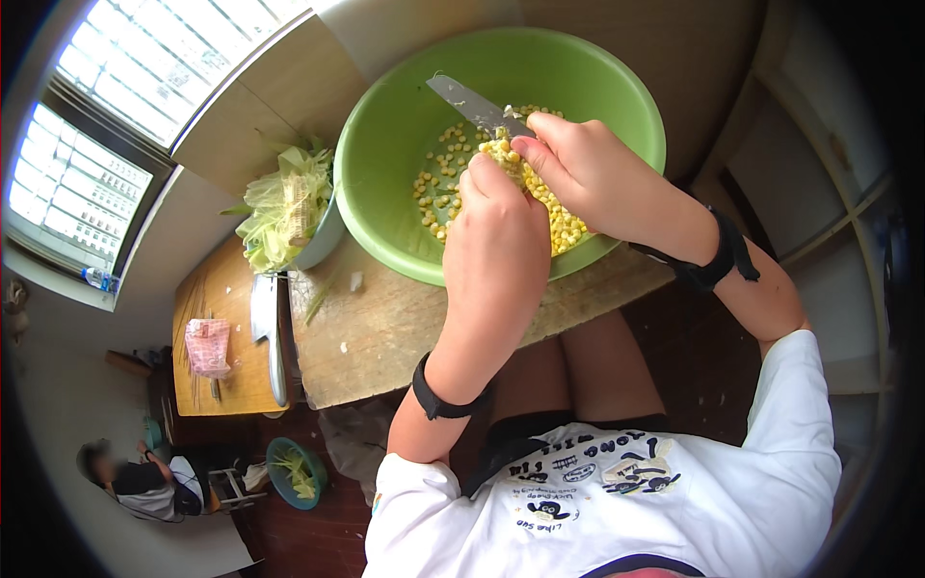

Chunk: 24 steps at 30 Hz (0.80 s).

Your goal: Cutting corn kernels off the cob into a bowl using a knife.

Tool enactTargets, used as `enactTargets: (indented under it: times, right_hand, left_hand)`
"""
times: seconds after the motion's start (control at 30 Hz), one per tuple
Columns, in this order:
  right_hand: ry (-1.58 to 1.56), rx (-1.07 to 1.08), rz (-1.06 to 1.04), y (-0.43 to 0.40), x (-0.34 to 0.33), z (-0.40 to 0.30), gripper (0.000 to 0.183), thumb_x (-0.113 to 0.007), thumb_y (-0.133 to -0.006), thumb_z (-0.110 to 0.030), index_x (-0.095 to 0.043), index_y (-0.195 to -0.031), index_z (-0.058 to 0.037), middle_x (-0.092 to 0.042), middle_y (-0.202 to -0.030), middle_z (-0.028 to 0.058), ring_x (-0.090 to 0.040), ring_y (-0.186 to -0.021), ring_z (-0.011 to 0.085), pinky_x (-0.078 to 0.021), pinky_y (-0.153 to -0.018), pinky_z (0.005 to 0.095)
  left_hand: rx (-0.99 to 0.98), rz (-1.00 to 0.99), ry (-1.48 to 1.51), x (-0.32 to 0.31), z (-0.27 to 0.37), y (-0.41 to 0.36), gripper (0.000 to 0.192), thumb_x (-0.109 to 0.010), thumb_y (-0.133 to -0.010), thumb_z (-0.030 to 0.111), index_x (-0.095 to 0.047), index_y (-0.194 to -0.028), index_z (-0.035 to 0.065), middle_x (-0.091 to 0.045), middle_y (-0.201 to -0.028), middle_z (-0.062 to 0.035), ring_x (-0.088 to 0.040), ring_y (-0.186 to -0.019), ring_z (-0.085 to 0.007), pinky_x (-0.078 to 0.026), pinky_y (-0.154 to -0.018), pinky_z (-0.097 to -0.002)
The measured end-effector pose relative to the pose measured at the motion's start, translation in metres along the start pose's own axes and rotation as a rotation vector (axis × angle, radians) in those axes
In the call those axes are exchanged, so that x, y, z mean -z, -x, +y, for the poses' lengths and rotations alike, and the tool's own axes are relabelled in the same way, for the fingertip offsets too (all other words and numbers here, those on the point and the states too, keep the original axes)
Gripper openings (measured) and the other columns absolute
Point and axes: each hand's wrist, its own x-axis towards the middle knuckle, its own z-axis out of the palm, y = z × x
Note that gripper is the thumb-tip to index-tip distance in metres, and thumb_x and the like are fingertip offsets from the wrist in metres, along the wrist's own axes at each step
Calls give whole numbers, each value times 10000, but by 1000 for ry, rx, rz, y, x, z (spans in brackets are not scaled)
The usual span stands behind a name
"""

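Over a large green plastic basin point(390, 238), my left hand point(498, 231) grips a corn cob point(504, 153) that still bears some yellow kernels near its top. My right hand point(589, 166) holds a knife, its handle hidden in the fist. The broad grey knife blade point(473, 105) points up and left, with bits of corn stuck to it, and its lower part lies close against the cob. Loose corn kernels point(441, 184) are scattered over the basin's floor, and more are heaped under my hands. Both hands partly cover the cob.
Left of the basin, a bowl point(321, 238) is piled with corn husks point(285, 209) and a stripped cob point(297, 206). A cleaver point(267, 325) and a pink packet point(208, 347) lie on the wooden table. Below, a teal basin point(318, 480) stands on the floor near a seated person point(148, 484).
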Motion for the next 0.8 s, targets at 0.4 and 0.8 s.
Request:
enactTargets:
  times: [0.4, 0.8]
  right_hand:
    - [-562, -489, -308, -11, 10, -14, 334, -391, -1001, -273, -449, -770, -39, -438, -495, -3, -419, -340, 70, -382, -327, 228]
    - [-395, -357, -83, -11, 18, 4, 286, -428, -997, -297, -494, -831, -75, -398, -475, -60, -349, -347, 18, -299, -317, 186]
  left_hand:
    - [-85, 60, -243, 0, 1, -8, 226, -584, -814, 20, -421, -955, -46, -562, -878, -194, -646, -646, -302, -537, -516, -337]
    - [-38, 205, 69, 0, -3, -5, 348, -615, -840, 122, -497, -1121, -47, -577, -964, -211, -619, -799, -369, -511, -676, -414]
